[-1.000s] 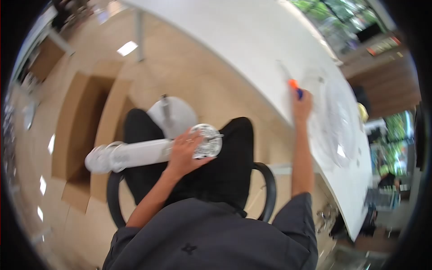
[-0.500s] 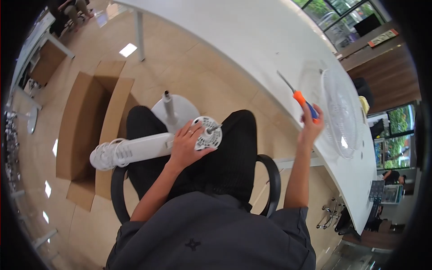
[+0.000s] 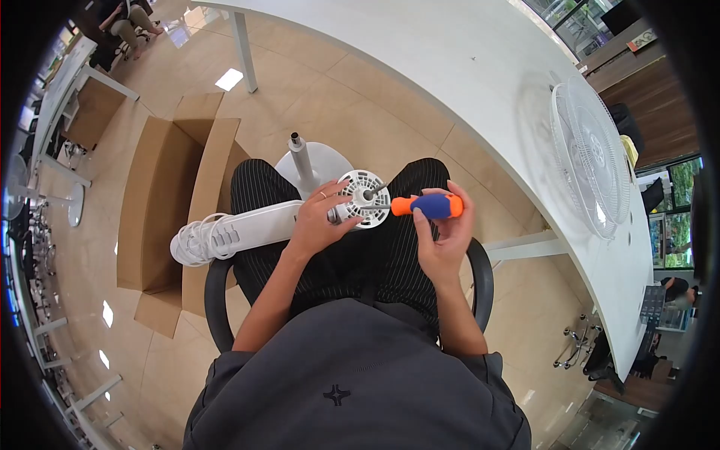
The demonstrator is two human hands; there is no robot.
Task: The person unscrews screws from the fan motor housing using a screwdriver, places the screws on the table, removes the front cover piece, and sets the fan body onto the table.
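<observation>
Across my lap lies a white fan body (image 3: 264,227) with buttons and a coiled white cord (image 3: 193,241) at its left end. Its round, slotted motor head (image 3: 373,217) has a metal shaft sticking out. My left hand (image 3: 318,219) is closed around the near side of this head. In my right hand (image 3: 448,244) is a screwdriver (image 3: 433,206) with a blue and orange handle, held level. Its blade points left and reaches over the face of the motor head; whether the tip touches a screw, I cannot tell.
A fan stand (image 3: 301,163) with a round white base is on the floor beyond my knees. To the left is an open cardboard box (image 3: 155,202). On the white table (image 3: 420,56) at right sits a clear fan guard (image 3: 589,157). A person (image 3: 129,22) sits far left.
My right hand has brought the screwdriver down and left from beside the table to the motor head, turning it level. My left hand stays on the head. The view has shifted slightly.
</observation>
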